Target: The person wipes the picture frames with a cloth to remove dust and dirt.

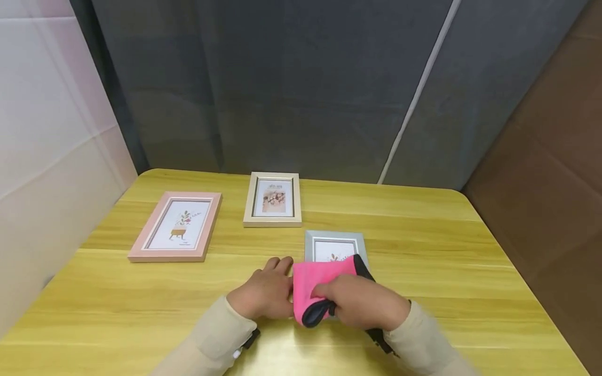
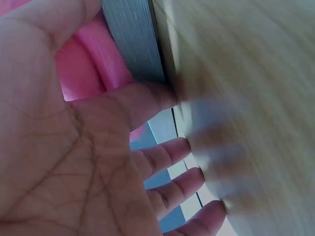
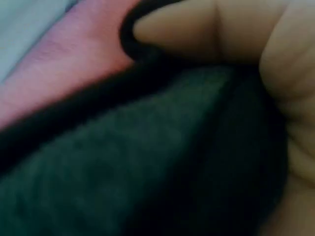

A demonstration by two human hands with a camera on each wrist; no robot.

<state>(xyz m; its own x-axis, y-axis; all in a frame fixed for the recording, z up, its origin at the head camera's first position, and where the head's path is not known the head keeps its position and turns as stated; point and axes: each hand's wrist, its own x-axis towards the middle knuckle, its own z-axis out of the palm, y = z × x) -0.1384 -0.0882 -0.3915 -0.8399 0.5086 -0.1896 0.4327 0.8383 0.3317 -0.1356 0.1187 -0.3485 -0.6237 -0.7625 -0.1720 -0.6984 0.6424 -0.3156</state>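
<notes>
A grey-blue picture frame (image 1: pixel 334 236) lies flat on the table near me, with part of its print showing at the far end. Over its near part is a folded pink cloth (image 1: pixel 324 271) with dark edging and a dark green-looking other face (image 3: pixel 113 147). My right hand (image 1: pixel 364 300) grips this cloth, thumb on top. Beside the frame's left side is my left hand (image 1: pixel 265 292). In the left wrist view its fingers (image 2: pixel 170 152) extend with the tips on the table, and the thumb and index finger touch the frame's edge (image 2: pixel 135 42).
A pink picture frame (image 1: pixel 136 251) lies at the left of the wooden table (image 1: pixel 451 250). A cream picture frame (image 1: pixel 273 223) lies near the far edge. Behind the table hangs a dark grey curtain (image 1: pixel 291 94). White and brown sheets border the left and right sides.
</notes>
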